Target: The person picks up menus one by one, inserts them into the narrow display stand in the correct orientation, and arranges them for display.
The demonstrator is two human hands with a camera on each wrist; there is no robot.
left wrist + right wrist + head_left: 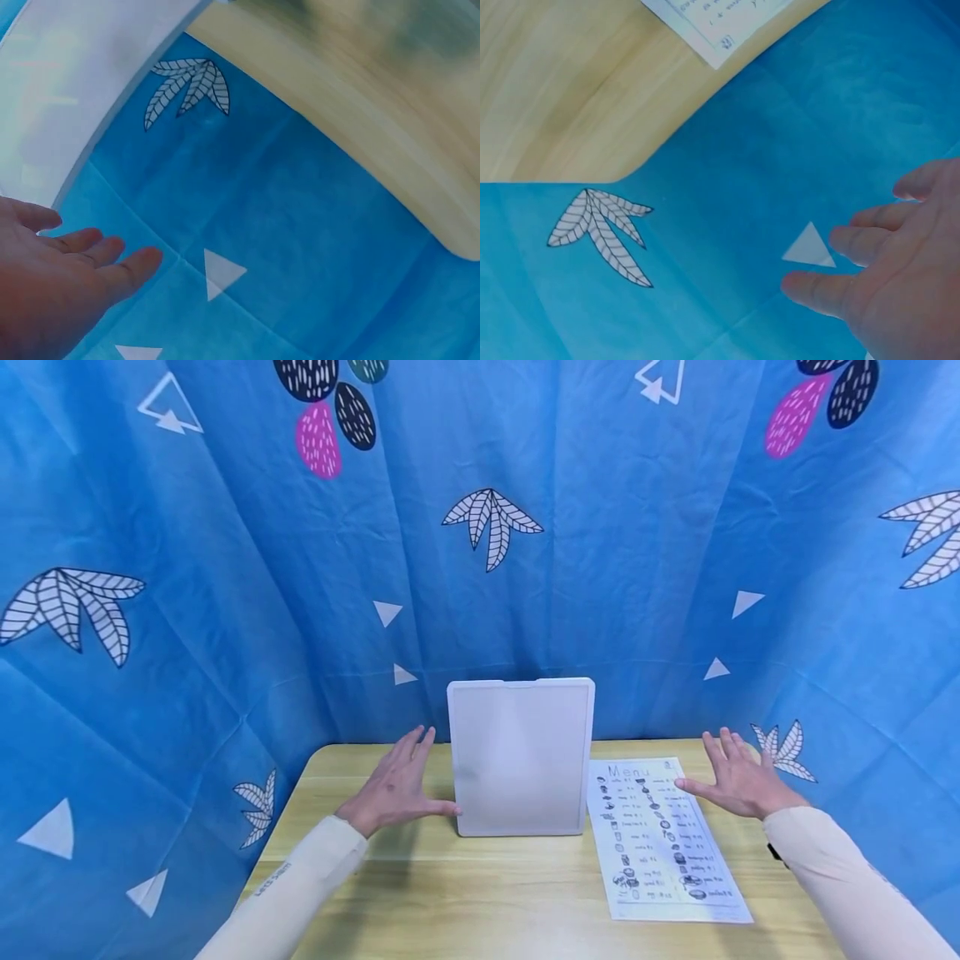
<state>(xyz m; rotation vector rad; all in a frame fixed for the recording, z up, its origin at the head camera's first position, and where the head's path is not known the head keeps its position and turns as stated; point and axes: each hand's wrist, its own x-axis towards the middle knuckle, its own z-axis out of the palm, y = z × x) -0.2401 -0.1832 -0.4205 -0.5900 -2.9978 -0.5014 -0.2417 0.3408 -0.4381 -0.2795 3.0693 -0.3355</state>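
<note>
A white rectangular panel (pixel 521 760) with a pale rim stands upright at the back of the table in the head view. To its left, my left hand (pixel 393 789) is held out with fingers extended and thumb spread. The thumb tip overlaps the panel's lower left edge; whether it touches cannot be told. A paper sheet headed "Menu" (pixel 648 852), with small drawings and handwriting, lies flat right of the panel. My right hand (pixel 742 781) hovers by the sheet's upper right side, fingers apart, holding nothing. The right wrist view shows these fingers (pixel 817 292) spread against blue cloth.
The light wooden table (pixel 465 902) has rounded back corners. Blue patterned cloth (pixel 510 610) hangs close behind the table and along both sides. A dark object (pixel 775 853) shows at the right wrist.
</note>
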